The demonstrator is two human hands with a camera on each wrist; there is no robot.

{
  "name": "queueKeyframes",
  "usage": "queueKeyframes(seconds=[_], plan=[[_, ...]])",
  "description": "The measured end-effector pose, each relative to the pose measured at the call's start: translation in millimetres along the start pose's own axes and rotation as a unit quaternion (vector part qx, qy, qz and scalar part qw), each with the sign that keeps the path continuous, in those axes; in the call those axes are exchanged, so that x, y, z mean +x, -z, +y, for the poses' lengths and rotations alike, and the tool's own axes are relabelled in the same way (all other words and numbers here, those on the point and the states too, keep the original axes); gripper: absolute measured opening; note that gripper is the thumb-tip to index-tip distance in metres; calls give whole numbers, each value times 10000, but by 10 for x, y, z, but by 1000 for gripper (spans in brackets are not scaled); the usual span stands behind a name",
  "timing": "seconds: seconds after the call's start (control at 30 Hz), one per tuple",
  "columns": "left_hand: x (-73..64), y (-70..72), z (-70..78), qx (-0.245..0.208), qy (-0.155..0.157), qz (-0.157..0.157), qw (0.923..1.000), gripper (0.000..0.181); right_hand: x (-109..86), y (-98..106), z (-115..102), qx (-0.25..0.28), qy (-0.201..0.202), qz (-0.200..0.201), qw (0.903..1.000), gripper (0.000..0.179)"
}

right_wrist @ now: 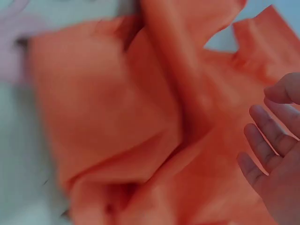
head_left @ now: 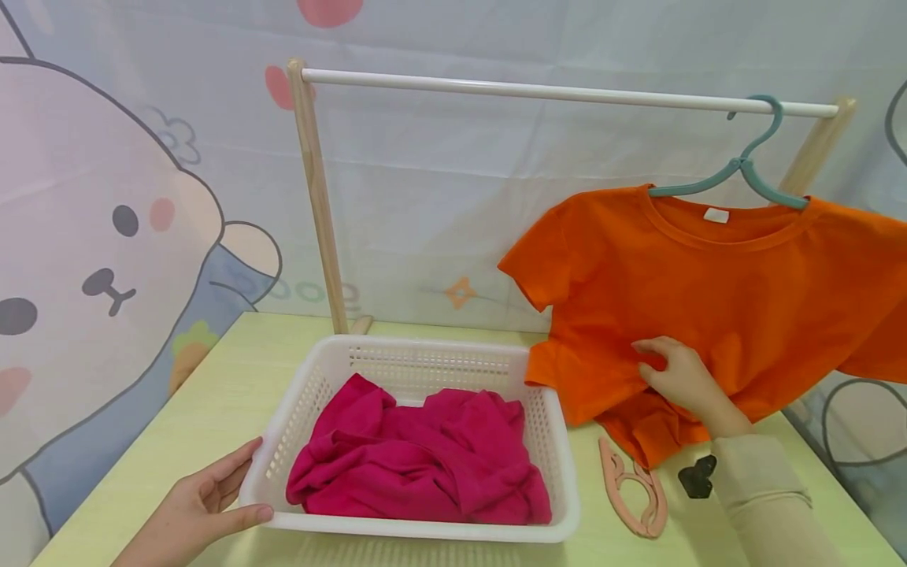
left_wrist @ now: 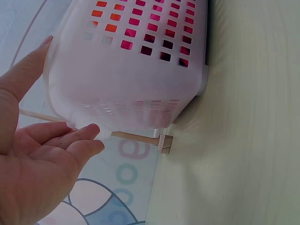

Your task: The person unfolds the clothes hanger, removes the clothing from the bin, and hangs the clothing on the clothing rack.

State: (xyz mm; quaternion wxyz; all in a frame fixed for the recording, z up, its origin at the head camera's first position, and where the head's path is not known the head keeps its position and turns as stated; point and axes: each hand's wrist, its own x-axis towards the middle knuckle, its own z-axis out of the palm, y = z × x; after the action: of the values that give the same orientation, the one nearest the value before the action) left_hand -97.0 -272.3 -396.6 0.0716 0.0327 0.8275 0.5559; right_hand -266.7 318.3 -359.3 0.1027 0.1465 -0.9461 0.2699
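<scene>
An orange T-shirt hangs from a teal hanger, whose hook sits over the white rail. Its lower part is bunched, and a bit of its hem reaches over the basket's right rim. My right hand is in front of the shirt's lower part, thumb and fingers spread apart; the right wrist view shows the fingers loosely bent, gripping nothing. Crumpled magenta cloth fills much of a white plastic basket. At the basket's front left corner, my left hand touches the rim with thumb and relaxed fingers.
A pink folding hanger lies folded on the pale table, right of the basket. Beside the right sleeve is a small black object. Wooden posts carry the rail, with a printed cloth behind.
</scene>
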Motion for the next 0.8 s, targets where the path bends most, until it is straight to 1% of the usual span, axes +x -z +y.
queueKeyframes(seconds=[0.1, 0.2, 0.33, 0.47, 0.63, 0.8], plan=[[0, -3, -10, -27, -31, 21, 10000, 84, 32, 16, -184, 95, 35, 71, 9999, 34], [1, -4, -17, -34, -87, 42, 9999, 83, 52, -10, -340, 275, 55, 113, 9995, 34], [0, -4, -22, -70, -136, 56, 9999, 82, 70, -92, -523, 557, 136, 116, 9983, 34], [-5, -1, -17, -67, -123, 61, 9999, 82, 87, -214, -686, 735, 393, 159, 9964, 34], [-11, 1, -1, -59, -70, 47, 9999, 82, 78, -398, -833, 969, 629, 145, 9932, 33], [-13, -6, 6, -46, -59, 79, 9999, 82, 78, -585, -889, 1094, 553, 8, 9925, 37]])
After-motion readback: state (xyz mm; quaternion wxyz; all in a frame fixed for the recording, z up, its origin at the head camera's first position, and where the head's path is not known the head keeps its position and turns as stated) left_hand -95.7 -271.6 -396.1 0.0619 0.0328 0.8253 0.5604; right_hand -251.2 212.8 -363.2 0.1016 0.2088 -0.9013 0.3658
